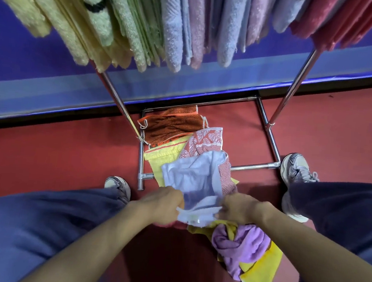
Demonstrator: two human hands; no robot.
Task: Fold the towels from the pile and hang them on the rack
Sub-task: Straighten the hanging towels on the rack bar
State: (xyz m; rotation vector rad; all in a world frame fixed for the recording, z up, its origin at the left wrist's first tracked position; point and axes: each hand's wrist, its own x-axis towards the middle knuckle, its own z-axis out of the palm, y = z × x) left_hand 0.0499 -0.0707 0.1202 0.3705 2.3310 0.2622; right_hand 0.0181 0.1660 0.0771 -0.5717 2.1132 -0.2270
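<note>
hands: left hand (161,202) and right hand (241,208) both grasp the near edge of the pale blue towel (194,179), fingers curled into the cloth, one at each side.
towel location: held up over the pile (159,158). Far end hangs loose and crumpled. Not folded, not on the rack (296,82).
pile: on the red floor (46,152), within and in front of the rack's base frame. Brown-orange towel (175,129), leaf-print towel (207,139), yellow towel (261,273), and a purple towel (239,243) bunched on the yellow one just below the right hand.
rack: chrome uprights. Top is packed with hung towels (174,28), yellow through green, blue and pink to red.
handling: my read is light, thin and fully limp, so it will sag and bunch wherever unsupported. Terry surface, so not slippery. Nothing fragile.
where to hold: pinch the two corners of one short edge, spread the hands to pull it flat, then bring the corners together for the fold.
step: looks like finding the edge and opening it out. Fold not begun.
risk: the trailing end could snag and drag other pieces of the pile.
text/labels: orange marks on the brown-orange towel's border may be lettering, too small to read. Possible small tag at the pale blue towel's near edge, unreadable. No brand legible.
</note>
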